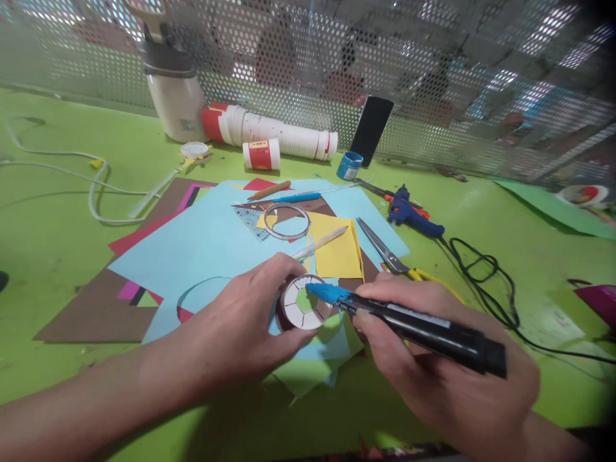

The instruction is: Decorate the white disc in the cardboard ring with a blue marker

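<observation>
Currently white ring [290, 309] gripped by fingers of left hand [250, 314] above worktop [58, 263]; marker [433, 327] clasped in right hand [457, 378]. Dividing lines drawn; dots apparently applied near top; other segments judged left undotted.

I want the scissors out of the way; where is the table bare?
At left, green table between the white cable and brown sheet; at right, a patch between the glue gun and green sheet, beyond the black cord. The middle is crowded: scissors, yellow paper, left hand holding a white ring, right hand holding a marker.
</observation>
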{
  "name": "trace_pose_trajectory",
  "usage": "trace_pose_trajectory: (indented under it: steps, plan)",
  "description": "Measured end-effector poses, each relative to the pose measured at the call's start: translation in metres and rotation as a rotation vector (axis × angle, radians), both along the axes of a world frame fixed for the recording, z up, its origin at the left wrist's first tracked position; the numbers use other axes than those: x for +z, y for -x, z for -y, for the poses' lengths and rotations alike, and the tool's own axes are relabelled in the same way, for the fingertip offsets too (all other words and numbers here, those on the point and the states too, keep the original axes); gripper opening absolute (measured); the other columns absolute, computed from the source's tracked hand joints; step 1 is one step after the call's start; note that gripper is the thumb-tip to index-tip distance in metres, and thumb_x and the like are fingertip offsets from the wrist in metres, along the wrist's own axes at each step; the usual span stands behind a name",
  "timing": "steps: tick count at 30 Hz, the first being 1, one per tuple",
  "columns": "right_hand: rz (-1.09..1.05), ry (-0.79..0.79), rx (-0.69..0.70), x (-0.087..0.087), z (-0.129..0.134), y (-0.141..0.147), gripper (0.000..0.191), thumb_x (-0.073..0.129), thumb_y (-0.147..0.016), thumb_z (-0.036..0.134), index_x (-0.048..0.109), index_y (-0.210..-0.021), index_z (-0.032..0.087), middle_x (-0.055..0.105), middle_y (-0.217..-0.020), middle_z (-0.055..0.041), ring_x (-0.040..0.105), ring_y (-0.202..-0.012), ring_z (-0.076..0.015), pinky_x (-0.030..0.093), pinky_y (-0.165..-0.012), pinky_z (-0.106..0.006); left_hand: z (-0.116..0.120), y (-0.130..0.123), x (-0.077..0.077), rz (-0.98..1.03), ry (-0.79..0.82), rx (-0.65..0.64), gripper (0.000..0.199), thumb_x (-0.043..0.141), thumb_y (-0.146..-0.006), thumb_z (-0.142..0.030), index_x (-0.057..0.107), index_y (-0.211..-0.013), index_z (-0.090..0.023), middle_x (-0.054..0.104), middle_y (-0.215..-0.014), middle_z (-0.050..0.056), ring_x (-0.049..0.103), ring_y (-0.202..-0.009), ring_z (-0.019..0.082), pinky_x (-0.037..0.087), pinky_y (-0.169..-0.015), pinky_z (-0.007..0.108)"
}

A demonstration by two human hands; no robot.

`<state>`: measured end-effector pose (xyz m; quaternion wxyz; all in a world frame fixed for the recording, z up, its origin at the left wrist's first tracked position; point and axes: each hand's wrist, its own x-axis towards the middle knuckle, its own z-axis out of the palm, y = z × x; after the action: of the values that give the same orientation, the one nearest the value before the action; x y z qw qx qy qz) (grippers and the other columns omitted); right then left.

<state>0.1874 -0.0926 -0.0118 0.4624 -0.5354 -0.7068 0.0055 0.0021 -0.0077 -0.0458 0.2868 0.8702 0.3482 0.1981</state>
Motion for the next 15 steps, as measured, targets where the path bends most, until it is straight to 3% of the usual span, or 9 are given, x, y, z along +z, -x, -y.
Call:
trace_pose_trajectory:
  steps: [7,15]
  plan:
    - [-0.006,0.004,-0.014,-0.0052,0.0008,-0.0017,0.016,0.070,-0.081,0.012,0.065,-0.092,0.023,0.072,-0.076,0.0036,0.069,-0.065,-0.0108,0.057,-0.058,-0.019,0.0012,-0.0010,0.0052,-0.024,0.041,-0.003,0.033,0.065,-0.081,-0.035,0.051,-0.109,-0.024,0.069,-0.095,-0.001,0.066,-0.073,0.017,0.049,-0.061,0.028]
    - [0.013,-0.058,-0.003,-0.0065,0.0005,-0.0027,0.018,0.072,-0.079,0.013,0.064,-0.088,0.026,0.073,-0.074,0.0027,0.070,-0.066,-0.0156,0.059,-0.060,-0.026,0.0033,0.0013,-0.0009,-0.022,-0.004,-0.012,0.034,0.063,-0.085,-0.036,0.048,-0.113,-0.027,0.067,-0.102,0.000,0.067,-0.089,0.021,0.049,-0.068,0.030]
